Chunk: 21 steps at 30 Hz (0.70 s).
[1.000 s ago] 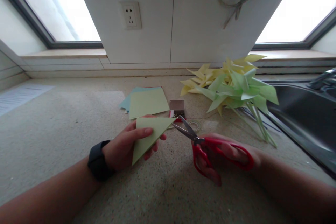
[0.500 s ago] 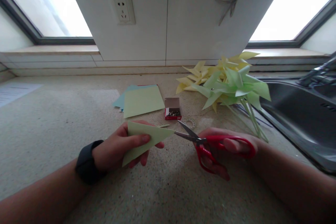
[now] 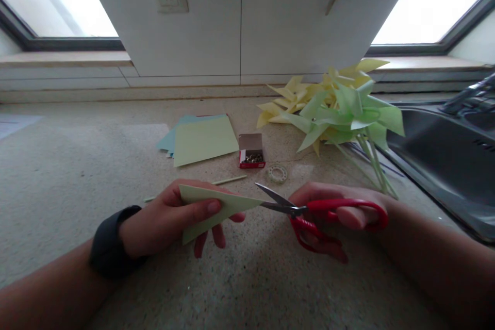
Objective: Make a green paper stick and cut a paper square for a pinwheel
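Observation:
Between the thumb and fingers of my left hand (image 3: 181,216) is a folded, pale green sheet of paper (image 3: 232,202), its pointed corner turned to the right. My right hand (image 3: 309,193) grips red-handled scissors (image 3: 344,207) with fingers through the loops. The scissor blades are parted, and the paper's tip lies at the lower blade, between the two. Behind my left hand a thin pale stick (image 3: 232,180) lies on the counter, partly hidden by the hand.
A stack of pale green paper (image 3: 204,139) and blue sheets (image 3: 166,137) lies behind. Near it are an open red box of small metal fasteners (image 3: 252,159) and a tape roll (image 3: 277,173). Green pinwheels (image 3: 348,113) and yellow pinwheels (image 3: 294,95) lie beside the sink (image 3: 433,160).
The scissors' open blades have come around the paper's tip, which now reaches further between them. More of the stick shows. The whole view has tilted slightly downward.

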### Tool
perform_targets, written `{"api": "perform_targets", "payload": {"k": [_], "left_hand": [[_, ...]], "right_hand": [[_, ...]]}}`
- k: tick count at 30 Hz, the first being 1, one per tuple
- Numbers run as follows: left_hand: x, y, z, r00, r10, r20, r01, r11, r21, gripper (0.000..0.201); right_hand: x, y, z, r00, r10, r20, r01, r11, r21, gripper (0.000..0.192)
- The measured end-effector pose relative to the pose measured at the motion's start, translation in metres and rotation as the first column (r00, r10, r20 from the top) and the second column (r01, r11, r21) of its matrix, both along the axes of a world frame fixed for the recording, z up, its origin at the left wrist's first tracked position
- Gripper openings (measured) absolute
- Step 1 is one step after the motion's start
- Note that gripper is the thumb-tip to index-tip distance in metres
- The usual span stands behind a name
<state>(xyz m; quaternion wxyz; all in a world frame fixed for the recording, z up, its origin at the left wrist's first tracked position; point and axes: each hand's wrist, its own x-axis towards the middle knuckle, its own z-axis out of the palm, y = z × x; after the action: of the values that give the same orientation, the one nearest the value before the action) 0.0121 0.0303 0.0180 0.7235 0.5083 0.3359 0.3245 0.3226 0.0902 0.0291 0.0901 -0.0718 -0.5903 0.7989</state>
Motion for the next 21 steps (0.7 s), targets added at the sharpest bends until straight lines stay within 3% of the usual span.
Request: {"api": "perform_targets", "payload": {"k": [4,9,21], "left_hand": [[-0.0001,0.0004,0.0032,0.990,-0.031,-0.140,0.042,0.996,0.074,0.028],[0.0005,-0.0001,0.0067,0.986,-0.039,-0.163,0.060,0.990,0.125,0.028],[0.0026,0.0012,0.0080,0.971,-0.036,-0.236,0.084,0.977,0.197,0.036]], "right_hand": [[-0.0019,0.0006,0.0053,0.998,0.037,0.053,-0.038,0.999,0.008,0.051],[-0.0027,0.0043,0.0062,0.992,0.090,0.087,-0.090,0.996,-0.009,0.055],[-0.0006,-0.0039,0.0028,0.998,-0.015,0.065,0.017,0.999,-0.031,0.053]]}}
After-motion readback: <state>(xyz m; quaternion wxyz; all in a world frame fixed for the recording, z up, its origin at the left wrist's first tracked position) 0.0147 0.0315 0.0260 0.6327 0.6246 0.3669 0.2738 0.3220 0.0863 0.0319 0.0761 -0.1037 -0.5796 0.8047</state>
